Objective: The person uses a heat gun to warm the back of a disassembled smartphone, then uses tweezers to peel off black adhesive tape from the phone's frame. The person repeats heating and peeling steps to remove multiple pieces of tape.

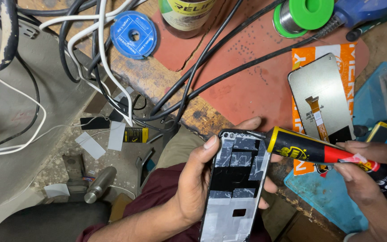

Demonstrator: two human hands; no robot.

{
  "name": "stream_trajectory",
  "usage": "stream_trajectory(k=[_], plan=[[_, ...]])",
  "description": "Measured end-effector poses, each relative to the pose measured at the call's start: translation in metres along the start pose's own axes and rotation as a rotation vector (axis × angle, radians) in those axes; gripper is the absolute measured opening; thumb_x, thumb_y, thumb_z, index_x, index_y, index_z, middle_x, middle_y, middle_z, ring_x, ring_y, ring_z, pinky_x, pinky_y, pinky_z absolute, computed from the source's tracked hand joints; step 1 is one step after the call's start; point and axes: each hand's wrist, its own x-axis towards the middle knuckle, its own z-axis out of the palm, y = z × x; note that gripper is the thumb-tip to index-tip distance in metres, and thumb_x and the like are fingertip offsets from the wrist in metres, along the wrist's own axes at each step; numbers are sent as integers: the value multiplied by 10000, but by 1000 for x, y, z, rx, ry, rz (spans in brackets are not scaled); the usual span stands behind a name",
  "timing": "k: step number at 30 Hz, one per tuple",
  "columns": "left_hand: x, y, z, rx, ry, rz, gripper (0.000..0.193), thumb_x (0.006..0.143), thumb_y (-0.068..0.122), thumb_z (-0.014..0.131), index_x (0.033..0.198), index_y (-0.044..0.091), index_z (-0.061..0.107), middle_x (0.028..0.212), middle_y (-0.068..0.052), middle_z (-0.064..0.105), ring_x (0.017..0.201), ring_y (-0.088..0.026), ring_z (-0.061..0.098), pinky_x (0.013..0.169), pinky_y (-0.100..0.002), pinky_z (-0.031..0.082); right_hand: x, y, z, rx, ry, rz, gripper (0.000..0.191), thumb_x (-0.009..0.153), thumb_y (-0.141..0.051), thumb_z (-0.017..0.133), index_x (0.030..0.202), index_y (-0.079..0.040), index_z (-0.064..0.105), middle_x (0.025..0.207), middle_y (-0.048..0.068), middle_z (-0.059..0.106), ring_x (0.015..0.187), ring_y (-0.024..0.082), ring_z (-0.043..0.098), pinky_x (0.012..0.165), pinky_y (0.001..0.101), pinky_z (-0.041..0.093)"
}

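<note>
l hand [198, 179] fingers round phone frame [234, 188], r hand [363, 175] fingers gripping glue tube [319, 152]

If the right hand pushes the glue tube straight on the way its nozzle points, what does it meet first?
The right hand aims the glue tube left. Its nozzle is already at the top right edge of the phone frame, held by the left hand, so it likely meets that edge first.

Black-yellow-red glue tube [323, 154], silver-black phone frame [234, 179], seemingly rust-red mat [256, 85].
</note>
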Motion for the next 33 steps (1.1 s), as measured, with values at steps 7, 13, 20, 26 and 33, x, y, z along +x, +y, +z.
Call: stream_trajectory(k=[7,13,20,26,33], plan=[[0,0,2,47,16,19,854,1084,549,367,1760,56,196,1407,-310,557,1065,-348,675,880,-505,587,34,-152,-7,-132,35,-130,648,800,-231,752,1358,28,549,1333,174,623,1249,203,612,1146,339,441],[2,0,1,48,11,28,847,1091,546,356,1758,50,192,1399,-309,562,1063,-352,678,876,-504,589,46,-229,10,-246,73,-288,552,834,-228,734,1312,-1,577,1341,185,615,1255,211,625,1179,341,444],[2,0,1,56,13,35,845,1094,545,353,1755,44,196,1394,-306,565,1061,-354,679,873,-505,590,45,-215,-5,-373,-78,-436,682,756,-312,794,1312,26,590,1379,207,566,1295,270,590,1169,369,416],[1,1,3,70,18,25,853,1086,555,353,1754,48,199,1391,-300,568,1061,-349,679,873,-503,590,29,-203,1,-498,32,-459,455,815,-166,698,1244,-31,630,1323,207,588,1256,277,613,1185,395,443],[0,2,5,91,21,28,858,1079,561,350,1751,47,204,1390,-296,568,1056,-345,678,872,-503,588,41,-221,13,-322,92,-275,394,890,-64,667,1278,1,638,1339,162,627,1276,218,631,1189,363,466]])
